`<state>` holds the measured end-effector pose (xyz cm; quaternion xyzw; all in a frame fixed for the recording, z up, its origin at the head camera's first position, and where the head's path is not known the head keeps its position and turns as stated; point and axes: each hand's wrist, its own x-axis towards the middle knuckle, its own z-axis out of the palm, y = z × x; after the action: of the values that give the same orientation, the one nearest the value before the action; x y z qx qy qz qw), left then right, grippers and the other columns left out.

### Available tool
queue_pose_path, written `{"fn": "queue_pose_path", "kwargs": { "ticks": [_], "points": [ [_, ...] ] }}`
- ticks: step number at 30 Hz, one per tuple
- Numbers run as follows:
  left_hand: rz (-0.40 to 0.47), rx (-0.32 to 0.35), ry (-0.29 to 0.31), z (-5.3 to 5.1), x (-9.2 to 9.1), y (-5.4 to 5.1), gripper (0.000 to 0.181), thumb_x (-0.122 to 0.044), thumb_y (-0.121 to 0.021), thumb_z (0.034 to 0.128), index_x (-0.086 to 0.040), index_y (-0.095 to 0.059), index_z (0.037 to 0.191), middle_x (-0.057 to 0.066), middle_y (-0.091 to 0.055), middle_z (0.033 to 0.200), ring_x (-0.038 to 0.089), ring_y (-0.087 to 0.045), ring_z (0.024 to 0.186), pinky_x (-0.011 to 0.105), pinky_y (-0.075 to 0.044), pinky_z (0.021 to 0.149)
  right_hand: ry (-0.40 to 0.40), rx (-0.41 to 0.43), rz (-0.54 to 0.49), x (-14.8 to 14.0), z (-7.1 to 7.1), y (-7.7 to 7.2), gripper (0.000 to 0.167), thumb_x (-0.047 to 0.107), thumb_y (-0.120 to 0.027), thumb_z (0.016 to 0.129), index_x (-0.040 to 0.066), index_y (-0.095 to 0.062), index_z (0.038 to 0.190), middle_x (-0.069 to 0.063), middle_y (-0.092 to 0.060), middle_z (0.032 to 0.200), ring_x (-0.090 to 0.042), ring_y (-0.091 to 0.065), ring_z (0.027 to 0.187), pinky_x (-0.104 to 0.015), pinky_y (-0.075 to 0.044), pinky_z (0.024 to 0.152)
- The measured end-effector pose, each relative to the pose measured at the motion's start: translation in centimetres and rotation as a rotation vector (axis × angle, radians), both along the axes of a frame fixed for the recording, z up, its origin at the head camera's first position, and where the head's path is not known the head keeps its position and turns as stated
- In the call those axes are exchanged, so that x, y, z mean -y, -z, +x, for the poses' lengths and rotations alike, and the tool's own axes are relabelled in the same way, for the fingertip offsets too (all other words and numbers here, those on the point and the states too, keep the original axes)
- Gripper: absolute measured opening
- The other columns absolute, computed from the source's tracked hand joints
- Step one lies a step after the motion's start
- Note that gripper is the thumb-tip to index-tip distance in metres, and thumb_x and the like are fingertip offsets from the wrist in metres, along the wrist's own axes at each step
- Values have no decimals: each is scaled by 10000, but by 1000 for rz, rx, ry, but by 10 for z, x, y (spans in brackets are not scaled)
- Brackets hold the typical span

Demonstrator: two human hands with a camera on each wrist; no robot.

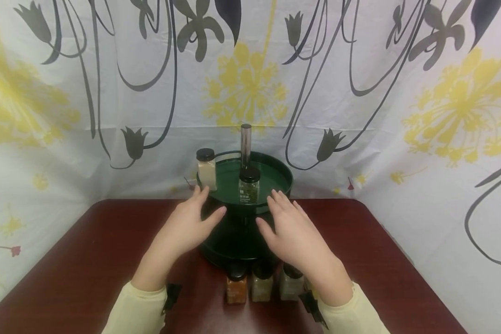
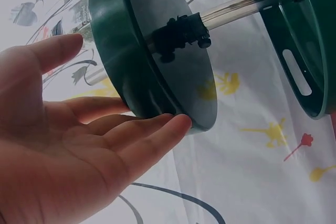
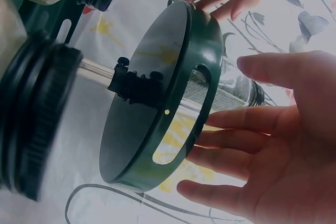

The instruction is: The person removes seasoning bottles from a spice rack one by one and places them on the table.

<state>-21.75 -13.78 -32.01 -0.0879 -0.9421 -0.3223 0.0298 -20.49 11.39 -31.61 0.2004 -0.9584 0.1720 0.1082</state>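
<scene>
A green two-tier round stand has an upper tray (image 1: 273, 178) on a metal pole (image 1: 246, 144) above a dark lower tray (image 1: 210, 254). On the upper tray stand a black-lidded jar of pale powder (image 1: 207, 175) and a shorter jar of green herbs (image 1: 249, 189). My left hand (image 1: 188, 228) is at the upper tray's left front, its extended fingers against the rim in the left wrist view. To the right front, my right hand (image 1: 295, 235) has its fingers spread at the rim beside the handle slot (image 3: 173, 137); contact is hard to tell. Neither hand grips anything.
In front of the stand, a row holds an orange spice jar (image 1: 236, 290), a greenish one (image 1: 262, 288) and a greyish one (image 1: 291, 286), with another partly hidden by my right wrist. Beneath is a dark red table (image 1: 129, 232); a patterned curtain (image 1: 250, 55) hangs behind.
</scene>
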Motion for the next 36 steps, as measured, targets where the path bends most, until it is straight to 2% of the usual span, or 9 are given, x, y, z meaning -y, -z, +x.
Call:
{"fn": "queue_pose_path", "kwargs": {
  "ticks": [5, 9, 13, 14, 17, 21, 25, 33, 36],
  "points": [
    [-2, -5, -3, 0, 0, 0, 866, -532, -545, 1081, -49, -185, 1703, 264, -82, 1769, 477, -279, 1599, 670, -316, 1260, -13, -18, -56, -2, -3, 0, 649, 342, -641, 1065, -7, -468, 1584, -199, -402, 1701, -363, -369, 1604, -615, -288, 1303],
    [11, 0, -3, -2, 0, 2, 868, -521, -557, 1079, -57, -176, 1707, 250, -66, 1774, 459, -268, 1609, 655, -307, 1271, -32, -4, -127, -6, -5, -4, 645, 281, -616, 1078, 42, -395, 1635, -177, -352, 1731, -370, -406, 1581, -601, -380, 1259],
    [21, 16, 7, -3, -3, 4, 872, -519, -562, 1079, -65, -166, 1709, 239, -53, 1778, 452, -270, 1610, 643, -307, 1277, -37, -13, -153, -9, -9, -13, 639, 82, -496, 1058, 77, -318, 1672, -143, -279, 1763, -350, -550, 1457, -514, -548, 1033],
    [23, 18, 8, -3, -4, 4, 872, -517, -563, 1079, -67, -164, 1710, 237, -52, 1779, 452, -274, 1609, 643, -309, 1276, -43, -24, -154, -8, -10, -16, 662, 29, -462, 1035, 82, -306, 1676, -139, -268, 1765, -345, -595, 1396, -483, -548, 953],
    [25, 17, 3, -2, -4, 3, 869, -517, -563, 1078, -73, -166, 1710, 237, -55, 1779, 453, -279, 1606, 645, -313, 1274, -77, -83, -148, -3, -14, -28, 717, -58, -408, 977, 80, -307, 1673, -150, -271, 1750, -342, -618, 1352, -458, -539, 892],
    [12, 3, -4, 0, -1, 0, 862, -523, -554, 1081, -63, -180, 1707, 257, -72, 1771, 469, -293, 1596, 659, -326, 1260, -132, -147, -137, 7, -17, -45, 638, -24, -445, 1037, 70, -338, 1660, -193, -310, 1716, -387, -540, 1463, -523, -566, 1044],
    [-4, -9, -3, -1, -1, 1, 866, -534, -548, 1079, -46, -196, 1701, 274, -95, 1764, 480, -314, 1583, 664, -341, 1249, -146, -119, -114, 15, -22, -52, 581, 87, -511, 1093, 83, -360, 1654, -198, -334, 1704, -386, -533, 1472, -555, -530, 1126],
    [-12, -14, -8, -3, 0, 3, 867, -520, -558, 1077, -37, -195, 1699, 266, -97, 1765, 457, -316, 1591, 644, -340, 1259, -163, -51, -91, 26, -33, -49, 577, 178, -534, 1115, 77, -357, 1655, -201, -427, 1648, -352, -506, 1499, -539, -476, 1199],
    [-16, -18, -8, -3, 1, 3, 869, -526, -555, 1077, -38, -194, 1700, 270, -98, 1764, 461, -323, 1586, 643, -346, 1256, -149, -32, -86, 29, -36, -47, 578, 189, -528, 1122, 80, -347, 1660, -202, -454, 1623, -349, -539, 1464, -531, -501, 1173]
  ]
}}
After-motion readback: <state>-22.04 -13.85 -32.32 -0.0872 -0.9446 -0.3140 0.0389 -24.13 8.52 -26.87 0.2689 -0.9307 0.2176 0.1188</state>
